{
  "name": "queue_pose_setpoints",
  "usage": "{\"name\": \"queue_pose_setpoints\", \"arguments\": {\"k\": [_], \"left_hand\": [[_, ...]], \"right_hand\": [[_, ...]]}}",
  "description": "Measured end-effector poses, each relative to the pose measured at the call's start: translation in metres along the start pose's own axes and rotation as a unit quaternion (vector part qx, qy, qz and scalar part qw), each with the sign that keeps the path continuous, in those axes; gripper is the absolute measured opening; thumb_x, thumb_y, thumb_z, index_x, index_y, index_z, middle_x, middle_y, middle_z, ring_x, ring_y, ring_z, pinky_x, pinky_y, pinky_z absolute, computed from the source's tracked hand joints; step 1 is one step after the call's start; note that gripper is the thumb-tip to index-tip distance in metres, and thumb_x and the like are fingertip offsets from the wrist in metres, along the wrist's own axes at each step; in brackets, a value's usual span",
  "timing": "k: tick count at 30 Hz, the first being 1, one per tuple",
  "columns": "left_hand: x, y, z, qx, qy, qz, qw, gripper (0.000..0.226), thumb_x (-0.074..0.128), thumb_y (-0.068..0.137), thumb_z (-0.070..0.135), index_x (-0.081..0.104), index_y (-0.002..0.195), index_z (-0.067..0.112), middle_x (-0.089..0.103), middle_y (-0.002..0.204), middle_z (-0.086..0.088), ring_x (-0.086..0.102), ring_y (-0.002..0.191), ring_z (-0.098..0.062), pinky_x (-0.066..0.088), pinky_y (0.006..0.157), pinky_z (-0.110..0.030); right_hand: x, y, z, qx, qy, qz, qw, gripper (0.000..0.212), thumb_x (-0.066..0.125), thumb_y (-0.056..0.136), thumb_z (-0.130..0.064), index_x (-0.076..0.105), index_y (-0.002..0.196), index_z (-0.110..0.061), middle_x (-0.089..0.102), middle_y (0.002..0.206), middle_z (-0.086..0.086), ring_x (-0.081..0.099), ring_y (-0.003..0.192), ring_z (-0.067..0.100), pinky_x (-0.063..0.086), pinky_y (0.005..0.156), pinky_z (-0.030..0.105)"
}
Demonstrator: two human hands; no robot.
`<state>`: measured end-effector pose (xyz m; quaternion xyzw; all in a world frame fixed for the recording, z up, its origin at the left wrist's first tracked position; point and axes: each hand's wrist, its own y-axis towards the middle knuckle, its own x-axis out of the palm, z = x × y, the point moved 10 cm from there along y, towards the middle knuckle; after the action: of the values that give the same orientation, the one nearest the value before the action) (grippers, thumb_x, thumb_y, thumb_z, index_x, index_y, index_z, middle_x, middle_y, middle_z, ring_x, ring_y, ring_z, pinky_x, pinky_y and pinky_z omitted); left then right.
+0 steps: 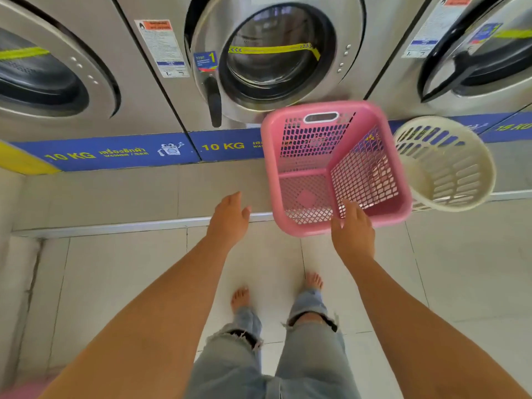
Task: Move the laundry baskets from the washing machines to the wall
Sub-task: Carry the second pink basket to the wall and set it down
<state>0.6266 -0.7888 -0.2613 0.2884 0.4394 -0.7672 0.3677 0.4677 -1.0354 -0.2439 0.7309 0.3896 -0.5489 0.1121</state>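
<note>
A pink square laundry basket (383,180) with mesh sides stands on the raised step below the middle washing machine (276,53). A round cream basket (449,165) stands right beside it, touching or nearly touching its right side. My right hand (352,228) reaches over the pink basket's near rim with its fingers spread; it does not grip the rim. My left hand (229,217) hovers left of the pink basket, fingers loosely apart, holding nothing.
A row of steel front-load washers on a tiled step (115,194) with a metal edge strip fills the far side. White floor tiles (115,283) lie in front, with my bare feet on them. A pink object (20,390) shows at the bottom left corner.
</note>
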Motion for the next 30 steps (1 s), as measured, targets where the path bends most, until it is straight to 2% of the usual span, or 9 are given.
{"name": "queue_pose_setpoints", "arguments": {"k": [4, 11, 17, 22, 25, 30], "left_hand": [[0.016, 0.027, 0.029, -0.028, -0.023, 0.019, 0.999, 0.054, 0.044, 0.101, 0.026, 0.029, 0.15, 0.01, 0.039, 0.148, -0.02, 0.04, 0.134, -0.039, 0.036, 0.105, -0.047], [0.058, 0.068, 0.076, -0.118, -0.079, 0.042, 0.989, 0.06, 0.046, 0.099, 0.02, 0.022, 0.153, 0.007, 0.032, 0.151, -0.022, 0.038, 0.135, -0.04, 0.033, 0.108, -0.047], [0.082, 0.112, 0.088, -0.153, -0.088, 0.047, 0.983, 0.067, 0.046, 0.099, 0.022, 0.011, 0.156, 0.012, 0.026, 0.155, -0.019, 0.036, 0.137, -0.041, 0.035, 0.109, -0.052], [0.092, 0.141, 0.077, -0.164, -0.093, 0.067, 0.98, 0.07, 0.047, 0.099, 0.022, 0.008, 0.156, 0.027, 0.033, 0.147, -0.021, 0.047, 0.126, -0.042, 0.042, 0.103, -0.052], [0.094, 0.159, 0.073, -0.145, -0.087, 0.077, 0.983, 0.072, 0.047, 0.097, 0.016, 0.009, 0.154, 0.039, 0.035, 0.142, -0.02, 0.054, 0.115, -0.041, 0.045, 0.1, -0.049], [0.099, 0.176, 0.065, -0.133, -0.068, 0.093, 0.984, 0.069, 0.045, 0.097, 0.01, 0.019, 0.152, 0.043, 0.032, 0.143, -0.015, 0.055, 0.115, -0.037, 0.046, 0.102, -0.046]], "right_hand": [[-0.014, 0.052, 0.028, 0.003, -0.002, -0.004, 1.0, 0.053, 0.049, 0.094, -0.026, 0.038, 0.144, -0.012, 0.039, 0.152, 0.01, 0.038, 0.135, 0.036, 0.035, 0.11, 0.052], [-0.036, 0.15, 0.086, 0.013, -0.019, -0.021, 1.0, 0.059, 0.047, 0.096, -0.031, 0.028, 0.15, -0.018, 0.029, 0.158, 0.008, 0.028, 0.144, 0.03, 0.023, 0.117, 0.048], [-0.04, 0.217, 0.122, 0.005, -0.04, -0.028, 0.999, 0.066, 0.05, 0.094, -0.031, 0.019, 0.152, -0.024, 0.019, 0.161, 0.01, 0.026, 0.143, 0.037, 0.023, 0.116, 0.052], [-0.023, 0.257, 0.146, 0.001, -0.043, -0.04, 0.998, 0.066, 0.047, 0.095, -0.032, 0.014, 0.153, -0.032, 0.007, 0.163, 0.01, 0.025, 0.142, 0.042, 0.03, 0.111, 0.055], [-0.008, 0.276, 0.156, -0.016, -0.006, -0.063, 0.998, 0.067, 0.046, 0.096, -0.031, 0.013, 0.152, -0.041, 0.006, 0.163, 0.007, 0.026, 0.144, 0.036, 0.036, 0.11, 0.054], [0.001, 0.293, 0.155, -0.077, 0.001, -0.051, 0.996, 0.065, 0.047, 0.094, -0.026, 0.017, 0.146, -0.051, 0.014, 0.161, -0.001, 0.042, 0.136, 0.031, 0.053, 0.088, 0.058]]}}
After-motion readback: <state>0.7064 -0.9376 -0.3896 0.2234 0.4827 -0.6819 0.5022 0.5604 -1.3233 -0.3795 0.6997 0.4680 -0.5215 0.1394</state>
